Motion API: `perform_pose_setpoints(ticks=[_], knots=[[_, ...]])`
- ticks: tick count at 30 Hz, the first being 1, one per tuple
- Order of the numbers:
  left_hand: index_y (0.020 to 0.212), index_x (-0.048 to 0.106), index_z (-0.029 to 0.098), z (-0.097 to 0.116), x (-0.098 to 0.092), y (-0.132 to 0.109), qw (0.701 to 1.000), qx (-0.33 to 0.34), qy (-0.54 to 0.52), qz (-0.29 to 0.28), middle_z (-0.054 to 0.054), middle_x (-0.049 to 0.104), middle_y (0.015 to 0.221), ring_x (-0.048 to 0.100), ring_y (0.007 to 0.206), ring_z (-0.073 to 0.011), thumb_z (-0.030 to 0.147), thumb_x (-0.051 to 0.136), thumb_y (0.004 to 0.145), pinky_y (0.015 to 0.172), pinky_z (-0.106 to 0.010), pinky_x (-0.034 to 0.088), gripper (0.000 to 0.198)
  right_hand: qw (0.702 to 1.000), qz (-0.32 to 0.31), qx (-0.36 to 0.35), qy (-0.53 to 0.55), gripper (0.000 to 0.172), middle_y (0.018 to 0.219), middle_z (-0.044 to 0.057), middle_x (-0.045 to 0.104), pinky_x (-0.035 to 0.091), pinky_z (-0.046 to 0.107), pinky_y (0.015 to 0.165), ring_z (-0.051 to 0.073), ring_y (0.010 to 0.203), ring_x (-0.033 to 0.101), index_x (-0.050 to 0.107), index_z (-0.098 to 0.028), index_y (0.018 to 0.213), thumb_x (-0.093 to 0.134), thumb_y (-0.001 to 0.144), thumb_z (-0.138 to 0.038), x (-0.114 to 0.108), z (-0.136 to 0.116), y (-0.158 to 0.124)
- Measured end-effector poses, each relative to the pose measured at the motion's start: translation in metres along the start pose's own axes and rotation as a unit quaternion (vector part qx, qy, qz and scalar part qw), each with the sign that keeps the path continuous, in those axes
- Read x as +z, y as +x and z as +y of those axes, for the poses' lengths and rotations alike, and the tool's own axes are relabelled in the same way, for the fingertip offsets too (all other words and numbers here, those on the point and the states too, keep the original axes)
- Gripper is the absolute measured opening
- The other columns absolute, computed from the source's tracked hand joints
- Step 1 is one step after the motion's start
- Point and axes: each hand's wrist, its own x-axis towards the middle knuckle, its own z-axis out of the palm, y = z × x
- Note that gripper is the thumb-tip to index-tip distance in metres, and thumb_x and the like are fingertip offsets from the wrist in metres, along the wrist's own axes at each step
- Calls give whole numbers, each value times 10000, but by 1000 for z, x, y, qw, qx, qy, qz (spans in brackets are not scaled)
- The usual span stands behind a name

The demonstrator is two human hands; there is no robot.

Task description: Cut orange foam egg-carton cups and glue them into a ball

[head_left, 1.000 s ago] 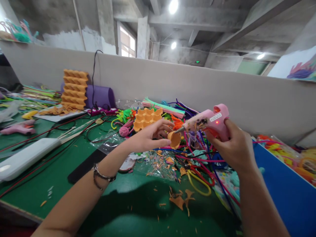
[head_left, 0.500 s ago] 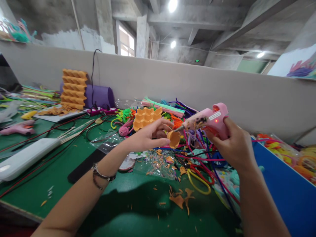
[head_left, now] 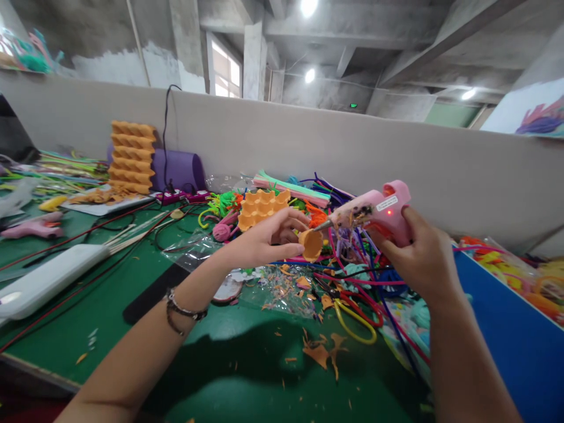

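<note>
Between the thumb and fingers of my left hand [head_left: 282,236] is a small orange cup [head_left: 312,245] with a scalloped edge, its open side facing me. My right hand [head_left: 418,249] grips a pink glue gun [head_left: 374,211], stained dark along its barrel, with a red light lit on its side. The gun points left, and its metal nozzle meets the cup's upper rim or lies just behind it; I cannot tell which. Behind my left hand stands an orange egg-tray piece [head_left: 263,207] with several similar cups. Orange scraps [head_left: 324,354] lie on the green table [head_left: 255,376] below.
A taller orange egg tray [head_left: 132,157] leans by a purple roll [head_left: 178,170] at the back left. Tangled pipe cleaners [head_left: 352,270] and a clear plastic sheet [head_left: 282,294] fill the middle. A white power strip [head_left: 53,279] lies left; a blue panel [head_left: 506,341] stands right.
My right hand and the glue gun have shifted very slightly right and up. The nozzle stays at the cup's rim, and my left hand keeps hold of the cup.
</note>
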Motion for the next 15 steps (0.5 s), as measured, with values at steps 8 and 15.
perform_pose_setpoints(ticks=[8,15], knots=[[1017,421,175,0,0,-1,1000,6,6,-8,-48,485,965,514,844,-121,187,585,745,699,-250,451,318,1000,3,-6,4,326,415,-69,314,226,241,393,88,384,234,343,-233,613,519,634,-506,0,0,-1],[1005,425,167,3,0,0,1000,8,6,-2,-48,489,959,509,822,-111,178,587,741,683,-240,448,310,1000,1,-4,1,349,411,-64,312,227,240,388,90,388,239,318,-235,582,514,639,-518,-1,0,1]])
